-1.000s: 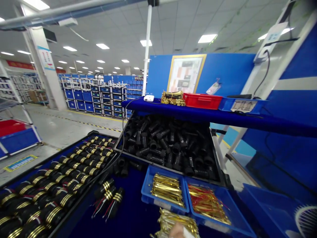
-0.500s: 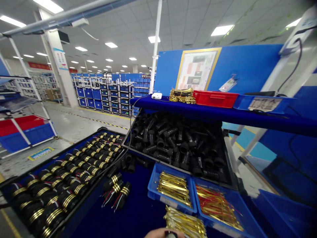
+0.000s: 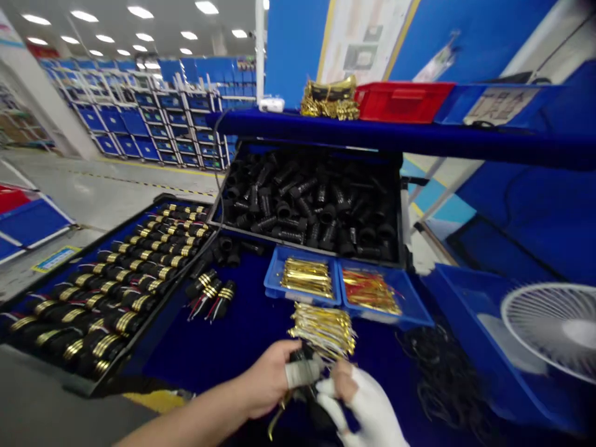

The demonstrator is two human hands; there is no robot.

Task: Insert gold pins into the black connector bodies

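Observation:
In the lower middle of the head view, my left hand (image 3: 267, 382) is wrapped round a black plastic part (image 3: 298, 354), mostly hidden by the fingers. White tape covers a finger of this hand. A thin gold strip (image 3: 275, 422) hangs below it. My right hand (image 3: 367, 403), in a white glove with bare fingertips, is closed against the same part; what its fingers pinch is too blurred to make out. Just beyond the hands lies a pile of gold-and-white strips (image 3: 323, 328) on the blue cloth (image 3: 251, 335).
Blue bins of gold strips (image 3: 274, 290) and red-and-gold strips (image 3: 414, 315) stand behind the pile. A tray of black threaded parts (image 3: 298, 205) sits beyond. Gold-ringed black cylinders fill the left tray (image 3: 105, 369). At right are black loops (image 3: 437, 366) and a white fan (image 3: 554, 329).
The view has tipped down and shifted right. Both hands now show at the black part; before, only a bit of one wrist with a dark band appeared at the bottom edge.

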